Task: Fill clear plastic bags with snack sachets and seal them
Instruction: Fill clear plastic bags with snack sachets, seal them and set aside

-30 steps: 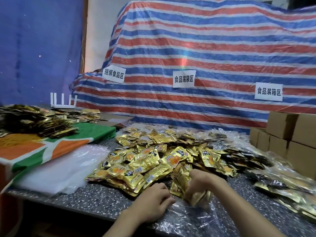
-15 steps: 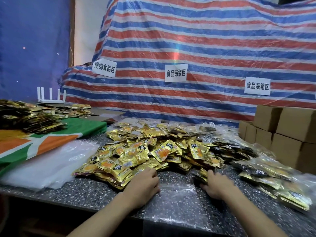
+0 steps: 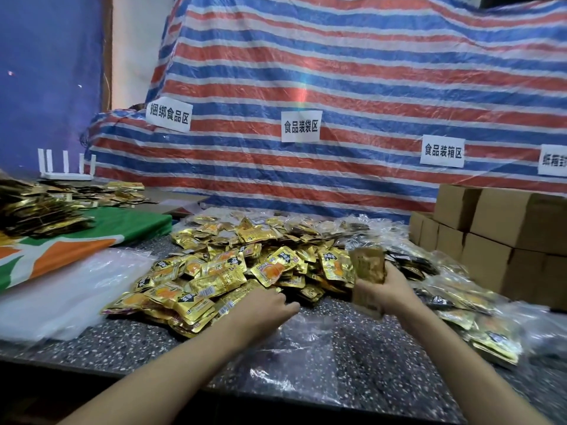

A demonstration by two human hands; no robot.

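A flat clear plastic bag (image 3: 306,351) lay on the dark speckled bench (image 3: 138,348), just before the heap of gold foil snack sachets (image 3: 233,271). The left hand (image 3: 264,308) rested at the heap's near edge, its fingers' hold unclear. At the heap's right, the fingers of the right hand (image 3: 389,289) gripped a gold sachet stack (image 3: 368,265).

Stacked cardboard boxes (image 3: 506,240) stand at right before a striped tarp (image 3: 337,72) bearing paper signs (image 3: 300,126).

right hand (image 3: 391,288) was flat on the desk (image 3: 138,348), now raised, fingers gripping a fresh bunch of sachets (image 3: 368,266)
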